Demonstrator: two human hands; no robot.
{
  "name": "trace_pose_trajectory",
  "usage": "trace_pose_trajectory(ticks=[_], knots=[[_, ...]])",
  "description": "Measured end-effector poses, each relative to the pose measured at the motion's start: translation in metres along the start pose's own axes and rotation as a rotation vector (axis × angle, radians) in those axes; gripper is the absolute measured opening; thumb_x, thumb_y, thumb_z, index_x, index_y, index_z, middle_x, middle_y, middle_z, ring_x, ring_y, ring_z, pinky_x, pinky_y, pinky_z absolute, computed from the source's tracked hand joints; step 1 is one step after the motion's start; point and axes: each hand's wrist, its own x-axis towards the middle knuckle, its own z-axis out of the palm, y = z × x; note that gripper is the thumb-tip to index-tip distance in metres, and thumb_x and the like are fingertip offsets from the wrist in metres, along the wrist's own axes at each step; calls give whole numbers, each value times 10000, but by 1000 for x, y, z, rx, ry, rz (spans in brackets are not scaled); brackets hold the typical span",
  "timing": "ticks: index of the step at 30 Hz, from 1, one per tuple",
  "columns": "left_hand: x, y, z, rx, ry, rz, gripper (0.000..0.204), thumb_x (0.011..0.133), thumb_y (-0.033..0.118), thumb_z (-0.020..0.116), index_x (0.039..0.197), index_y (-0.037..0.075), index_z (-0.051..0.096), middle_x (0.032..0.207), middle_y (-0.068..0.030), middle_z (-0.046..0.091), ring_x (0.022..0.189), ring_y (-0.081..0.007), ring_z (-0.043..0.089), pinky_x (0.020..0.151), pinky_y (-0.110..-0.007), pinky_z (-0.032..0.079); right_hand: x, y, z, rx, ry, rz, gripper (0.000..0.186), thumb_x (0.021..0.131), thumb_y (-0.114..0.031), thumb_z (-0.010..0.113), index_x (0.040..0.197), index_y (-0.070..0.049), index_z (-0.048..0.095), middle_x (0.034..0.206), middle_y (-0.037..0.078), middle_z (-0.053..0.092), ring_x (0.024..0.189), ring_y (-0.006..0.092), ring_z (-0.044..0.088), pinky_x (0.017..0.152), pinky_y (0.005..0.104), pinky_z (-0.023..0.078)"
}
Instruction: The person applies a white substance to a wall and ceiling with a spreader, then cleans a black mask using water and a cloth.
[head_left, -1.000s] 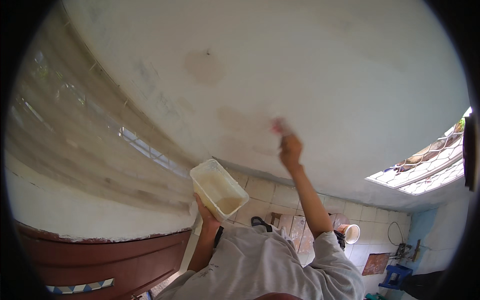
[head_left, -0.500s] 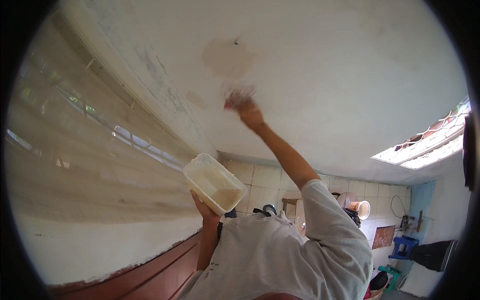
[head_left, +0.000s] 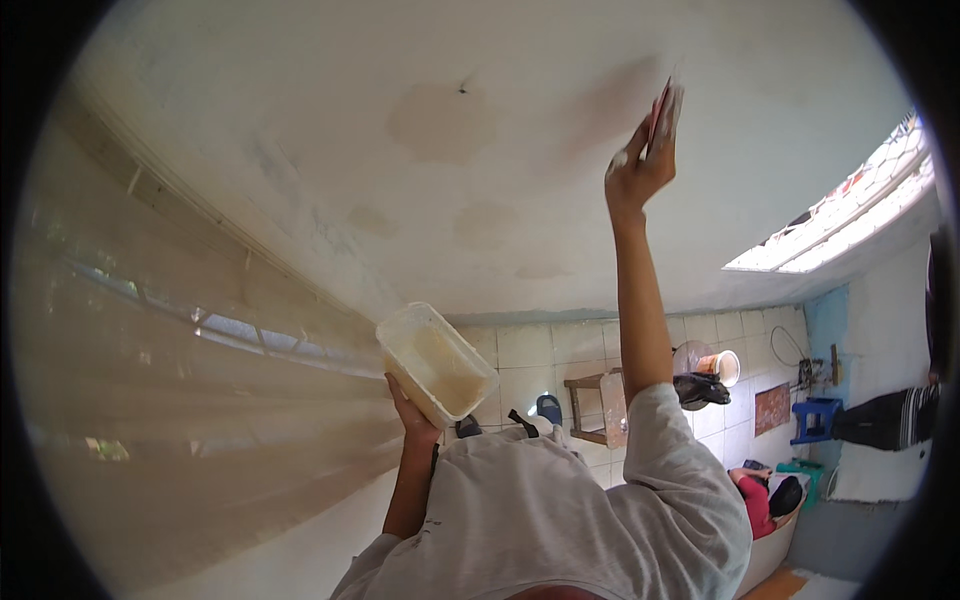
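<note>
My left hand [head_left: 412, 418] supports a rectangular translucent plastic tub [head_left: 412, 386] from below, its fingers against the outer side. Pale cream paste [head_left: 455, 378] coats the inside of the tub. Raised high at the white wall, my right hand [head_left: 638, 185] grips a thin, flat scraper [head_left: 662, 118] with reddish colour on it. Its blade end is slightly blurred, and I cannot tell whether it touches the wall. Beige patches mark the wall: a large one [head_left: 440, 122] below a small dark hole [head_left: 462, 91], and smaller ones [head_left: 488, 224] beneath.
A translucent sheet [head_left: 230, 400] hangs along the left. On the tiled floor stand a wooden stool [head_left: 590, 410], a bucket [head_left: 728, 368] and a black bag [head_left: 702, 390]. A blue stool [head_left: 815, 420] and a person in red [head_left: 757, 503] are at the right, below a grilled window [head_left: 850, 215].
My right hand has swung right and up with the scraper, away from the patches. A beige patch now shows near where it was. The tub has barely shifted.
</note>
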Motion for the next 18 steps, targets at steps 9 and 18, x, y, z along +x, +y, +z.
trace_pose_trajectory(ticks=[9,18], knots=[[0,16,7,133,26,-35,772,997,704,366,1538,154,350,1502,-85,457,1336,-302,496,1096,-470,452,-300,-45,-12,211,-1553,-218,593,867,15,523,1426,-178,561,1387,138,604,1323,296,550,1096,421,467],[-4,41,0,73,45,-72,806,979,730,379,1522,134,380,1479,-98,486,1315,-310,513,1098,-467,443,-197,-56,-53,196,-711,198,526,867,136,445,1328,-33,634,1369,139,644,1019,222,708,739,299,552]])
